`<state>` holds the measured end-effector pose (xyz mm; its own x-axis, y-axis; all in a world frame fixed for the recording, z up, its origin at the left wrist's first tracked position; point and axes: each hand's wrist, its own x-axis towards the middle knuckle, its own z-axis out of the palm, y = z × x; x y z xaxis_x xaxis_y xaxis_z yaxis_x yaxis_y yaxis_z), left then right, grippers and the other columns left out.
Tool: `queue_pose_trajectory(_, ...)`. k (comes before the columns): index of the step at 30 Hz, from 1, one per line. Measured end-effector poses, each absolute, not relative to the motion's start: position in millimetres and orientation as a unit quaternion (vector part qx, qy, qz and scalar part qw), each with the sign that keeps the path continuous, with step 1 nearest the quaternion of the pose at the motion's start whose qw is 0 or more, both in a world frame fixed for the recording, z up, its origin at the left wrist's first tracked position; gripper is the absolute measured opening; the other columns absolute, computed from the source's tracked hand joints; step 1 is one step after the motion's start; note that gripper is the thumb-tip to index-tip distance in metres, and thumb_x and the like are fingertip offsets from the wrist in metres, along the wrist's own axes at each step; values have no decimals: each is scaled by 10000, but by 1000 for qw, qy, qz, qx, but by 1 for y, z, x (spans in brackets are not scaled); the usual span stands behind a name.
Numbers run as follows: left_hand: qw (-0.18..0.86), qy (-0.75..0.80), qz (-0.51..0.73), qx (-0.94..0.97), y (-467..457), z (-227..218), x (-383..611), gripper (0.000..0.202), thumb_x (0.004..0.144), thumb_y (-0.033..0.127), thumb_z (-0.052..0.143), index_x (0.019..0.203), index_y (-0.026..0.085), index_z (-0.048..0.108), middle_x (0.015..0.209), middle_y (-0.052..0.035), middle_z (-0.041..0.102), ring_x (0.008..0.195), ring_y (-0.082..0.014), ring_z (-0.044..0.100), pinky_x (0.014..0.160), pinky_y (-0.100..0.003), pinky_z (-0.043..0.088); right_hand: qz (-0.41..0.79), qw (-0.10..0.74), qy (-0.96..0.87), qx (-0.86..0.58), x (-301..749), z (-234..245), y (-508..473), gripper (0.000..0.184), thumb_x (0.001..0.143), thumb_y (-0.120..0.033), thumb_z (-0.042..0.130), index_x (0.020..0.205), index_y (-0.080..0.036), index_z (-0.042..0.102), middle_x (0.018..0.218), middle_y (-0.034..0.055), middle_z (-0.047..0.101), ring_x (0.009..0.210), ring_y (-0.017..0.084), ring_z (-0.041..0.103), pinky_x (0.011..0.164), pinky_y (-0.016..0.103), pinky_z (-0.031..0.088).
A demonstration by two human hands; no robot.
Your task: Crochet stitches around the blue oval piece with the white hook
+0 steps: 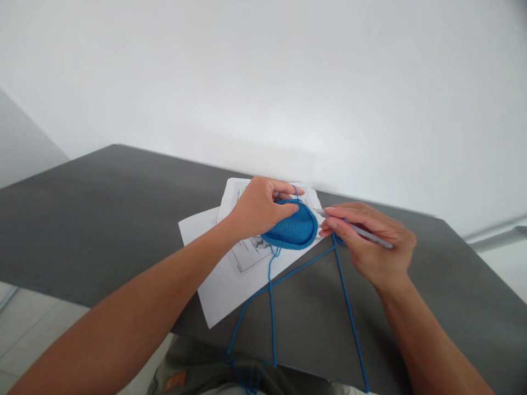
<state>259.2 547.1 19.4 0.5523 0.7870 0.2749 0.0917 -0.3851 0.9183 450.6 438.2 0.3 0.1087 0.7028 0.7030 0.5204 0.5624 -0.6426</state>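
A round blue crochet piece [288, 229] with a raised rim is pinched along its far left edge by my left hand [259, 206]. The thumb lies over its inside, and blue yarn loops around a finger. My right hand [374, 233] grips a grey-handled crochet hook [366, 235] like a pen, its tip end pointing left at the piece's right rim. Whether the hook's tip sits in a stitch is too small to tell. Strands of blue yarn [272, 307] hang from the piece across the table and over its near edge.
Beneath the piece lie printed white sheets [218, 296] on the dark grey table [102, 219]. Another yarn strand [349, 312] runs from near my right hand to the table's front edge. A white wall [263, 82] stands behind the table.
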Motion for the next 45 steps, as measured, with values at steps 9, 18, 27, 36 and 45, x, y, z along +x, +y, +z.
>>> queue_pose_trajectory(9,396,325,410,754,536,19,266,344,782,110,709,1105,127,827,1071,-82,838,915,-224,787,888,-318,618,25,585,-651,-483,444,-4,439,242,886,-123,774,1033,-310,821,948,-6,802,809,156,744,715,306,589)
queue_pose_trajectory(18,414,318,429,737,530,15,271,373,812,185,711,1168,132,810,991,-76,838,901,-221,760,868,-333,586,-49,578,-654,-486,432,-10,443,216,901,-163,763,1061,-300,809,985,34,785,897,211,730,792,380,596)
queue_pose_trajectory(27,488,284,427,706,524,15,275,476,783,205,718,1245,107,775,751,-4,726,681,-131,597,701,-282,497,-51,617,-615,-488,423,-13,445,201,894,-198,775,1056,-310,817,1021,47,760,945,220,721,786,387,611)
queue_pose_trajectory(36,531,265,460,660,524,13,275,578,740,182,768,1313,116,722,911,-46,795,805,-157,685,768,-270,533,-47,633,-592,-496,423,-12,446,172,881,-204,788,1017,-304,825,990,43,768,920,215,726,750,374,600)
queue_pose_trajectory(45,559,284,473,619,523,16,276,514,733,159,728,1243,102,752,813,-30,794,602,-104,578,600,-239,457,-22,647,-579,-496,422,-15,447,137,881,-212,781,985,-290,822,975,47,767,920,214,724,753,374,593)
